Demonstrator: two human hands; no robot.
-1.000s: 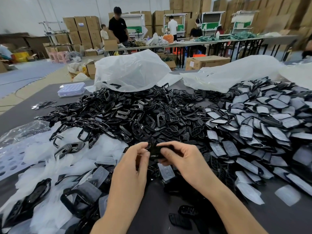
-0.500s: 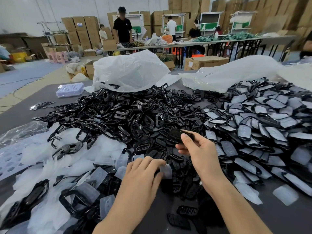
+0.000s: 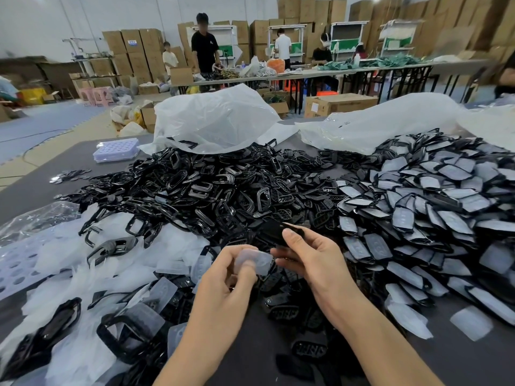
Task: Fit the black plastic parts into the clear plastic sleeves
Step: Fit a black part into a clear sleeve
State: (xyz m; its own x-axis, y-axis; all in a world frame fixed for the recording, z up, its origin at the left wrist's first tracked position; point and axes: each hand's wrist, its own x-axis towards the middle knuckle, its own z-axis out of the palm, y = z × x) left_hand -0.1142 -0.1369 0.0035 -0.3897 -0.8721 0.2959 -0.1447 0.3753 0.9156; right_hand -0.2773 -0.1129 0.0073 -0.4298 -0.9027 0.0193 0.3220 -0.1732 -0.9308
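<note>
Black plastic part [image 3: 271, 231] is held above the near middle of the dark table [image 3: 28, 190], pinched between the thumb and curled fingers of the right hand [image 3: 309, 254]. One clear plastic sleeve [image 3: 253, 261] is pinched between the thumb and fingers of the left hand [image 3: 225, 280], just below and to the left of the part. The part is not inside the sleeve; whether the two touch cannot be told. Both hands are raised over the table, close together. Behind them, a heap of unsleeved black parts [image 3: 209, 196] covers the centre of the table. A pile of sleeved parts [image 3: 432, 207] lies to the right, each showing a pale face with a black edge. Loose clear sleeves [image 3: 92, 263] lie scattered on the left, mixed with several black frames. A perforated tray [image 3: 16, 263] sits at the left edge, partly under these sleeves. A small stack of clear trays [image 3: 115, 150] stands at the far left of the table. Two white plastic bags [image 3: 214, 121] lie at the far side, the left one open over the heap.
</note>
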